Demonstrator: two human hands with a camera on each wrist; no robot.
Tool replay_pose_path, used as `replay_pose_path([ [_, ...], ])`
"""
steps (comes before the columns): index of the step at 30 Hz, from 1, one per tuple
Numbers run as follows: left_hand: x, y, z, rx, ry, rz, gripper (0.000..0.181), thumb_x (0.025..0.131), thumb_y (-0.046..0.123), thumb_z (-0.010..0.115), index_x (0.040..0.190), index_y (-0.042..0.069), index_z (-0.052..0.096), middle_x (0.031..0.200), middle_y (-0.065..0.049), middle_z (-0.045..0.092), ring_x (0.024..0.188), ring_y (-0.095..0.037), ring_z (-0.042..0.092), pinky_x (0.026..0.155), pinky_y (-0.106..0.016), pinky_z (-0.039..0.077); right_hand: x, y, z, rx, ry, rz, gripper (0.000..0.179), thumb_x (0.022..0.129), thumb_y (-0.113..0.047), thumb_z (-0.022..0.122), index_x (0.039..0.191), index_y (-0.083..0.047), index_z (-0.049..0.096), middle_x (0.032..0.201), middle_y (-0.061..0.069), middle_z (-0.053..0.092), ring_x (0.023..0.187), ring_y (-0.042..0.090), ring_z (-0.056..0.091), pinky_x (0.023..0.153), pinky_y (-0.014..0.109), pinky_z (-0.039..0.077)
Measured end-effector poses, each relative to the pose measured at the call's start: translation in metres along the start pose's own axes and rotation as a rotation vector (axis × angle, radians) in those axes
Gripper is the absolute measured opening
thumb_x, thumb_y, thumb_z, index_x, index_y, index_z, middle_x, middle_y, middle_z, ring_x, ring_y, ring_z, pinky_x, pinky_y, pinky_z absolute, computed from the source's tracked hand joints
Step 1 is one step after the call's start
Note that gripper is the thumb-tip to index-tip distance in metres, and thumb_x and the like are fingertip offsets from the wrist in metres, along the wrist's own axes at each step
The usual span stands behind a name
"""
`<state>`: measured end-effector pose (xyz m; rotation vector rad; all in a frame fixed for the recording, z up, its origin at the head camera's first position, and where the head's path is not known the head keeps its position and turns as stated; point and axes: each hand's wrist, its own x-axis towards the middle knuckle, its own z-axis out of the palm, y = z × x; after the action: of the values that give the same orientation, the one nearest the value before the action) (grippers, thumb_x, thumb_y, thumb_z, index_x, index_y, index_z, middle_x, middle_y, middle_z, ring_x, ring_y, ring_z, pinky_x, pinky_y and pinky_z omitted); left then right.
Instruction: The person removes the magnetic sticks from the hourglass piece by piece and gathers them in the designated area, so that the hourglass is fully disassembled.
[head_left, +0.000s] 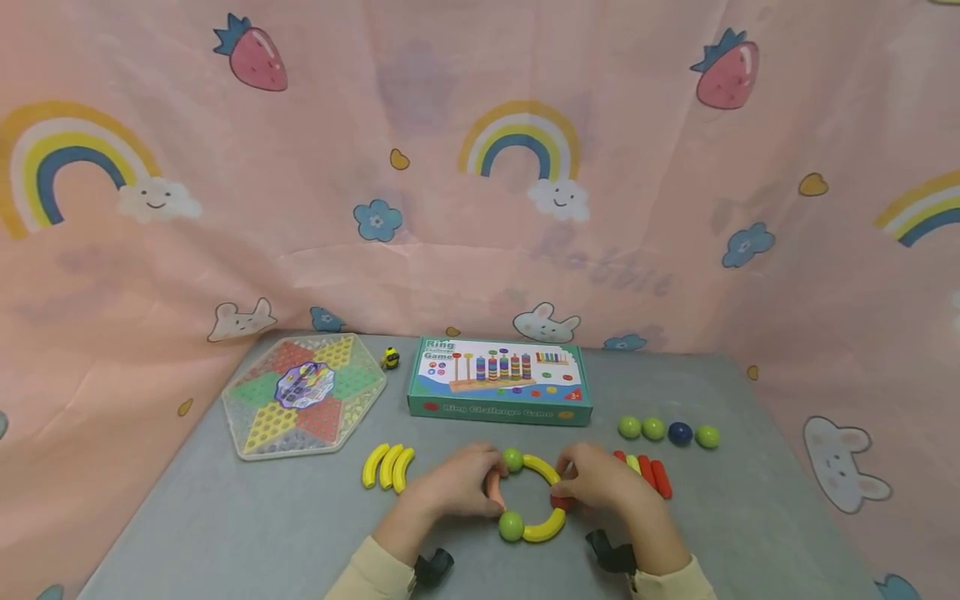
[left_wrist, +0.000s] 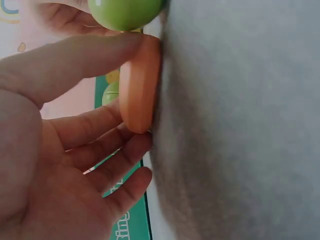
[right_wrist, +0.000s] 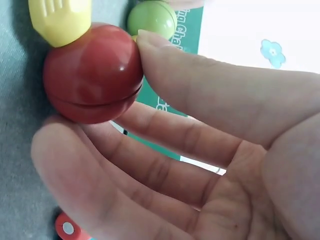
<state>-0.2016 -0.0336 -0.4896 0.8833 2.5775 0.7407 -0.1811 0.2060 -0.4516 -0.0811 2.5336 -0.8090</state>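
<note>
A ring of toy pieces lies on the grey table between the two hands. My left hand (head_left: 459,482) pinches an orange curved piece (left_wrist: 140,85) at the ring's left side, thumb on one face and fingers behind. On the right side, my right hand (head_left: 602,481) holds a red ball (right_wrist: 92,75) between thumb and fingers. One green ball (head_left: 513,460) sits at the far side of the ring and another green ball (head_left: 512,526) at the near side. A yellow curved piece (head_left: 542,467) and a second yellow curved piece (head_left: 545,529) flank the red ball.
Behind the ring stands a Ring Challenge Game box (head_left: 498,414). Left of it are a hexagonal game board (head_left: 258,437) and a small bee toy (head_left: 390,358). Several yellow curved pieces (head_left: 388,466) lie left; red sticks (head_left: 661,479) and a ball row with one dark blue ball (head_left: 680,433) lie right.
</note>
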Motion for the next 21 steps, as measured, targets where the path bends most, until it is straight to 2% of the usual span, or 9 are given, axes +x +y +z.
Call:
replay_pose_path([
  [5, -0.002, -0.004, -0.002, -0.016, -0.022, 0.005, 0.042, 0.075, 0.019, 0.086, 0.113, 0.014, 0.068, 0.111, 0.009, 0.059, 0.098, -0.006, 0.052, 0.093, -0.026, 0.048, 0.000, 0.000, -0.001, -0.002, -0.010, 0.007, 0.024, 0.087, -0.019, 0.079, 0.103, -0.005, 0.069, 0.087, 0.006, 0.066, 0.066, 0.019, 0.063, 0.062, 0.032, 0.055],
  [9, -0.005, -0.005, -0.004, -0.043, -0.043, -0.031, 0.056, 0.072, 0.022, 0.090, 0.121, 0.016, 0.065, 0.114, 0.010, 0.058, 0.099, -0.005, 0.052, 0.094, -0.027, 0.048, -0.001, 0.000, -0.001, -0.007, -0.003, 0.005, 0.022, 0.088, -0.018, 0.079, 0.103, -0.004, 0.069, 0.085, 0.006, 0.065, 0.061, 0.020, 0.062, 0.060, 0.032, 0.053],
  [13, -0.005, 0.000, -0.002, -0.025, -0.022, -0.049, 0.069, 0.067, 0.027, 0.094, 0.127, 0.014, 0.061, 0.113, 0.007, 0.058, 0.100, -0.005, 0.051, 0.095, -0.028, 0.048, -0.001, 0.000, 0.001, -0.009, 0.000, 0.008, 0.022, 0.087, -0.019, 0.079, 0.101, -0.005, 0.069, 0.084, 0.006, 0.064, 0.060, 0.021, 0.062, 0.060, 0.032, 0.052],
  [16, -0.005, 0.001, -0.002, -0.018, -0.013, -0.046, 0.066, 0.066, 0.025, 0.094, 0.122, 0.012, 0.062, 0.105, 0.007, 0.057, 0.094, -0.006, 0.050, 0.088, -0.026, 0.048, -0.001, 0.001, 0.001, -0.008, -0.004, 0.016, 0.023, 0.087, -0.020, 0.080, 0.101, -0.006, 0.069, 0.084, 0.006, 0.065, 0.061, 0.020, 0.062, 0.061, 0.032, 0.052],
  [19, -0.009, -0.005, -0.012, -0.049, -0.017, -0.077, 0.060, 0.065, 0.024, 0.094, 0.116, 0.012, 0.063, 0.100, 0.006, 0.056, 0.090, -0.009, 0.050, 0.083, -0.026, 0.047, -0.001, 0.002, -0.001, -0.009, -0.006, 0.018, 0.024, 0.087, -0.021, 0.080, 0.103, -0.006, 0.069, 0.085, 0.006, 0.065, 0.063, 0.020, 0.062, 0.063, 0.032, 0.053],
  [21, -0.013, -0.013, -0.022, -0.081, -0.009, -0.101, 0.059, 0.064, 0.024, 0.094, 0.113, 0.013, 0.064, 0.100, 0.006, 0.058, 0.092, -0.011, 0.051, 0.085, -0.030, 0.048, -0.002, 0.003, -0.002, -0.017, -0.001, 0.017, 0.025, 0.087, -0.021, 0.080, 0.104, -0.006, 0.069, 0.086, 0.005, 0.066, 0.065, 0.020, 0.062, 0.064, 0.033, 0.053],
])
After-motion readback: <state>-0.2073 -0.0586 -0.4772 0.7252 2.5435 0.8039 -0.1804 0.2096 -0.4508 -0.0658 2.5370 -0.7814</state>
